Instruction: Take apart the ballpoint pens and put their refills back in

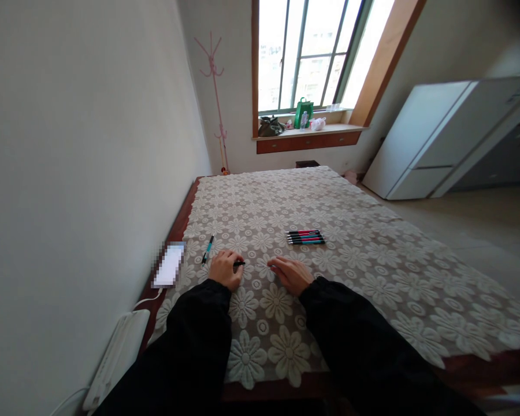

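My left hand [225, 269] is curled shut around a dark pen [239, 264], so only its tip pokes out toward my right; the barrel is buried in my fist and I cannot make out its colour beyond black. My right hand [291, 274] lies flat on the bench [372, 254], fingers [274, 265] together and stretched toward that tip, holding nothing that I can see; something thin and pale lies between the two hands, too faint to name. A teal-and-black pen [208, 249] rests on the lace tablecloth [260, 329] just beyond my left hand, and a neat row of four pens [305, 237] lies further out, near my right. A phone [169, 267] at the bench's left edge is blurred out, its screen unreadable. On the window sill [307, 132] sits a green bag [304, 112]; any print is too small to read, its contents hidden. The white refrigerator [433, 136] at right shows no legible label.
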Demonstrator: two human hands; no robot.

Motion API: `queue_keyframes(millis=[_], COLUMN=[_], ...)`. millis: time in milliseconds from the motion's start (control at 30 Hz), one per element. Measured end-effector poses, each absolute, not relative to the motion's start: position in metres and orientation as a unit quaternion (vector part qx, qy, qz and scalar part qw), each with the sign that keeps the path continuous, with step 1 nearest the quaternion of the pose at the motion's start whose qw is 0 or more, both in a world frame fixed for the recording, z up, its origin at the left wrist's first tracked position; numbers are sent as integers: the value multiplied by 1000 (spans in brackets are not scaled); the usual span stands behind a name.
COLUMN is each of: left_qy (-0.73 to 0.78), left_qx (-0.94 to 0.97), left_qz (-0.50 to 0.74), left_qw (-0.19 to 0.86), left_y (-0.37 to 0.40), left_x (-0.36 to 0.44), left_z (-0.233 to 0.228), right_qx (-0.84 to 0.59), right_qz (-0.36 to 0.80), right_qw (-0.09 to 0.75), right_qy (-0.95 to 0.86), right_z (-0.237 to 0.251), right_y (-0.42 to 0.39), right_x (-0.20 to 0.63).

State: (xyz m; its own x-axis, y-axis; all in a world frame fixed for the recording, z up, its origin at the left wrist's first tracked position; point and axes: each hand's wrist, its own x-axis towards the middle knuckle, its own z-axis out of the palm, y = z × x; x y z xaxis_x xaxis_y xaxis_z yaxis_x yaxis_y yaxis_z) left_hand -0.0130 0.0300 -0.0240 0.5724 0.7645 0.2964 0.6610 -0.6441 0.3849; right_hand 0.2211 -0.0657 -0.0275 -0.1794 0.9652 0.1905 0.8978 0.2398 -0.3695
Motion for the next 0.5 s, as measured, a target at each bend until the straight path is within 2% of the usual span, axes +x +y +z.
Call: queue_keyframes(millis=[233,500], left_qy=[314,302], left_qx=[904,908], left_qz=[238,236], left_qw=[168,172], left_y=[26,23], left_x=[-8,-8], left_z=[-24,-20], right_qx=[-608,-604], right_qz=[86,82], right_qw=[180,179], right_qy=[-768,-772], right_z=[-28,-26], right_y=[-66,-67], right_x=[222,221])
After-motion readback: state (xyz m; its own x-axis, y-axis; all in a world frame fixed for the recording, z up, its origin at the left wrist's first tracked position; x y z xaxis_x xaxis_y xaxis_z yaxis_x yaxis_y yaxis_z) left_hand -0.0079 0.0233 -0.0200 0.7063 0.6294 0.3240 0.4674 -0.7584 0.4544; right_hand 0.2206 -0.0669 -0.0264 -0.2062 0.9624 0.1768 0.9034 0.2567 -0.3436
